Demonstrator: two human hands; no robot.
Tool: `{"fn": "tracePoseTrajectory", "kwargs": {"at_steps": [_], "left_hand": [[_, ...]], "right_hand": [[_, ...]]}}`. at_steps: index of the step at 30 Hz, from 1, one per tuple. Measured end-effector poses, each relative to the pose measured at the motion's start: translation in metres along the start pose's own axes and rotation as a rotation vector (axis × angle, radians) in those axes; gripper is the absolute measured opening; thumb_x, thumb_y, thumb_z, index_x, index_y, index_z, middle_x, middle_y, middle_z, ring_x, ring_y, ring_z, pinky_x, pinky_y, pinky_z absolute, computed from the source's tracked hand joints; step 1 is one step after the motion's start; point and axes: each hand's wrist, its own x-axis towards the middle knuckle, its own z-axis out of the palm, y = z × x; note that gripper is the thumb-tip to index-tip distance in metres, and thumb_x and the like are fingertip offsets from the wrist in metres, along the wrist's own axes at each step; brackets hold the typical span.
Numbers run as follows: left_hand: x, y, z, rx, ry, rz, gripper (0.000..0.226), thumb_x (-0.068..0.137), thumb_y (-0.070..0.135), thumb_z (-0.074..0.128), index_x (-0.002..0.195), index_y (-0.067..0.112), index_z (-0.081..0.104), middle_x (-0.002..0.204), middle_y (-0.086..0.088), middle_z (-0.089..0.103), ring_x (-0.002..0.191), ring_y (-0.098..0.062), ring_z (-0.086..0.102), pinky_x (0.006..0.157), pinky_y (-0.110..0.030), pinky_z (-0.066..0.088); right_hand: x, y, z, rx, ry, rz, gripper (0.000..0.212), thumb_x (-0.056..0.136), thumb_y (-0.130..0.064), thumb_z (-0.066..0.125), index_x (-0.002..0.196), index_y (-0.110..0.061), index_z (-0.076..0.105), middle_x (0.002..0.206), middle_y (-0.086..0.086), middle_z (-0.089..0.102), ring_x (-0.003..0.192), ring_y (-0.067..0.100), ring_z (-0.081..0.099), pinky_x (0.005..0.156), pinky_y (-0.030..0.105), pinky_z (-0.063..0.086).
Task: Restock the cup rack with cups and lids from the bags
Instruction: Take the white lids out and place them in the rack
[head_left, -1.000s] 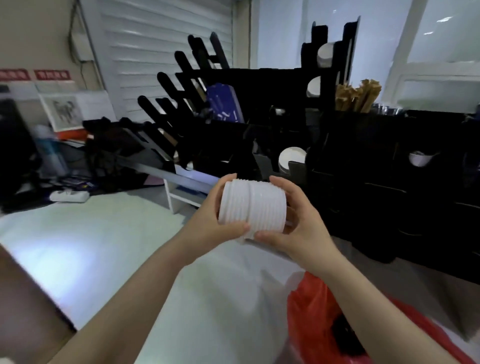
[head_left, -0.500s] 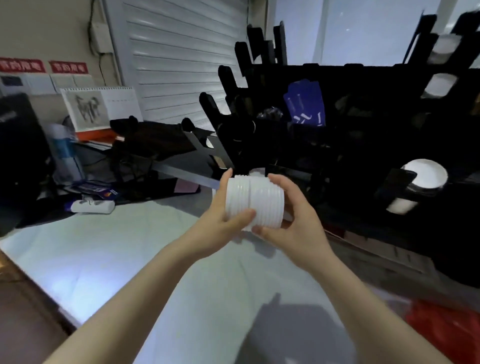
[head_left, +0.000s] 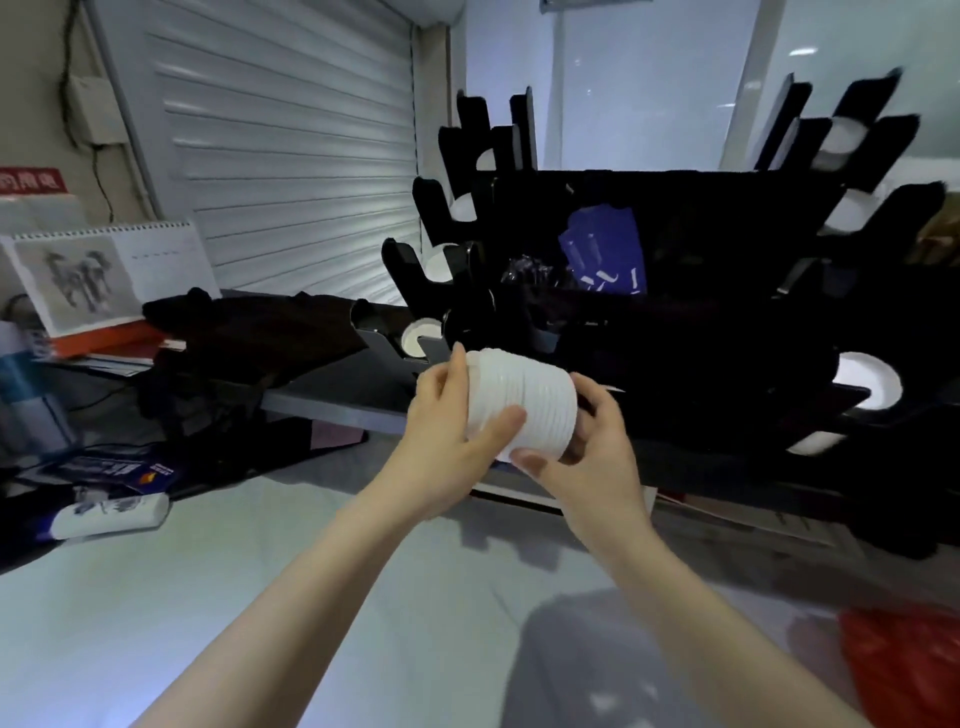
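Note:
A stack of white lids (head_left: 524, 405) lies on its side between my two hands, just in front of the black cup rack (head_left: 675, 322). My left hand (head_left: 447, 441) grips the stack's left end, thumb underneath. My right hand (head_left: 592, 452) holds the right end, fingers curled behind it. Several rack slots hold white lids or cups, such as a low left slot (head_left: 418, 338) and a right slot (head_left: 867, 382). A red bag (head_left: 904, 670) lies at the lower right.
The white table (head_left: 208, 597) spreads below my arms. On the left stand a desk calendar (head_left: 98, 275), dark cloth (head_left: 249, 332), a white tube (head_left: 111, 514) and leaflets. Blue packets (head_left: 605, 254) sit in the rack's middle bin. A roller shutter is behind.
My view has shifted left and closer to the rack. Both hands carried the lid stack toward the rack's lower left slots; the grip is unchanged.

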Motion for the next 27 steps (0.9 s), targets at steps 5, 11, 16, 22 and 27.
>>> {"fn": "tracePoseTrajectory", "kwargs": {"at_steps": [5, 11, 16, 22, 27], "left_hand": [[0.024, 0.01, -0.015, 0.084, -0.055, 0.215, 0.077, 0.081, 0.023, 0.057, 0.139, 0.047, 0.012, 0.133, 0.028, 0.027, 0.117, 0.01, 0.031, 0.082, 0.004, 0.029], [0.041, -0.01, -0.005, 0.341, 0.12, 0.417, 0.069, 0.078, 0.009, 0.071, 0.137, 0.022, 0.036, 0.153, -0.002, 0.018, 0.132, -0.012, 0.025, 0.094, -0.018, 0.034], [0.055, -0.018, -0.004, 0.509, 0.095, 0.445, 0.069, 0.076, 0.01, 0.074, 0.137, 0.016, 0.042, 0.143, -0.011, 0.032, 0.117, -0.03, 0.045, 0.08, -0.026, 0.042], [0.064, -0.018, 0.003, 0.515, 0.101, 0.471, 0.054, 0.081, 0.004, 0.067, 0.13, 0.011, 0.048, 0.151, -0.01, 0.033, 0.137, -0.029, 0.033, 0.105, -0.034, 0.032], [0.068, -0.021, 0.008, 0.459, 0.079, 0.416, 0.053, 0.084, 0.003, 0.063, 0.133, 0.012, 0.044, 0.155, -0.007, 0.022, 0.143, -0.026, 0.021, 0.111, -0.032, 0.024]], "right_hand": [[0.031, 0.0, 0.009, 0.383, 0.047, 0.128, 0.052, 0.079, 0.003, 0.071, 0.122, -0.024, 0.057, 0.111, -0.002, 0.07, 0.106, 0.018, 0.065, 0.087, 0.033, 0.055], [0.043, 0.018, 0.011, 0.764, 0.015, 0.281, 0.041, 0.087, 0.007, 0.057, 0.121, -0.014, 0.059, 0.115, 0.008, 0.069, 0.105, 0.024, 0.066, 0.083, 0.029, 0.056], [0.052, 0.038, 0.016, 0.894, 0.107, 0.47, 0.04, 0.088, 0.006, 0.055, 0.122, -0.015, 0.058, 0.116, 0.01, 0.069, 0.1, 0.025, 0.069, 0.077, 0.034, 0.057], [0.062, 0.05, 0.026, 1.058, 0.2, 0.554, 0.026, 0.09, 0.002, 0.056, 0.114, -0.007, 0.062, 0.105, 0.015, 0.072, 0.088, 0.025, 0.072, 0.066, 0.03, 0.059], [0.068, 0.057, 0.031, 1.023, 0.209, 0.561, 0.024, 0.091, 0.001, 0.057, 0.112, -0.007, 0.065, 0.105, 0.014, 0.072, 0.097, 0.025, 0.069, 0.08, 0.033, 0.058]]}}
